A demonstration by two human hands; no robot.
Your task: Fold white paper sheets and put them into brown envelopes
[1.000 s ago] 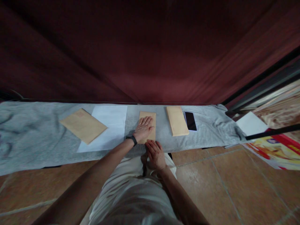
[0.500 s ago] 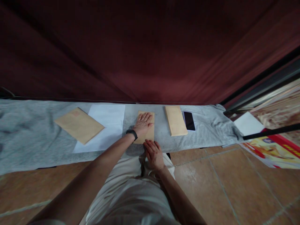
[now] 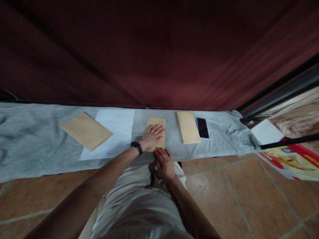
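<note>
Pressing the small brown envelope flat looked like the step in hand. It lay on the grey cloth over the bench, straight ahead of the person, between a white sheet and a thick brown packet. The left grip rested palm down across its middle, fingers a little spread, pinching nothing. The right grip had its fingertips at the near edge, fingers close together; whether the thumb pinched the paper from below, I could not tell.

Doing this well seemed to call for even weight from the left palm rather than from the fingertips alone, since thin paper was likely to dent under 1 hard finger. The cloth probably gave a little, so a slow stroke from the middle toward the 4 edges was safer than a shove, which risked rucking it. The right grip's best job, I judged, was to steady the near edge and keep it square.

The dark wristband sat just off the envelope's left side and was worth keeping clear of the paper. A larger envelope overlapped the sheet, and a phone lay just beside the packet; neither crowded the 2 grips.
</note>
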